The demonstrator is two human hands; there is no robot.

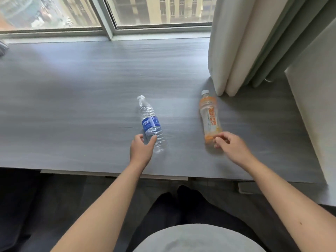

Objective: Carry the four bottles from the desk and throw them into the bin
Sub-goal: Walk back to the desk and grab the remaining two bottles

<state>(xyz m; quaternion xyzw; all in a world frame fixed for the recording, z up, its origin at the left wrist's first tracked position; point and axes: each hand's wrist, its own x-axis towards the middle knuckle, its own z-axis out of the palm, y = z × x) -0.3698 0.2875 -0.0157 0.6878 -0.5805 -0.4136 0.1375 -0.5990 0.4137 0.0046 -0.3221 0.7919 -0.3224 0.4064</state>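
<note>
Two bottles lie on the grey desk (pixel 81 99) with their caps pointing toward the window. The clear water bottle (pixel 150 122) has a blue label and a white cap. My left hand (pixel 141 149) grips its lower part, thumb on one side and fingers on the other. To the right lies the orange drink bottle (pixel 209 115), also white-capped and blurred. My right hand (pixel 230 145) has its fingers curled on that bottle's bottom end. No bin is in view.
A cream curtain (pixel 236 51) hangs down to the desk just behind the orange bottle. A white panel (pixel 312 110) stands at the desk's right end. The window (pixel 109 13) runs along the back. A drawer front (pixel 112 174) sits under the near edge.
</note>
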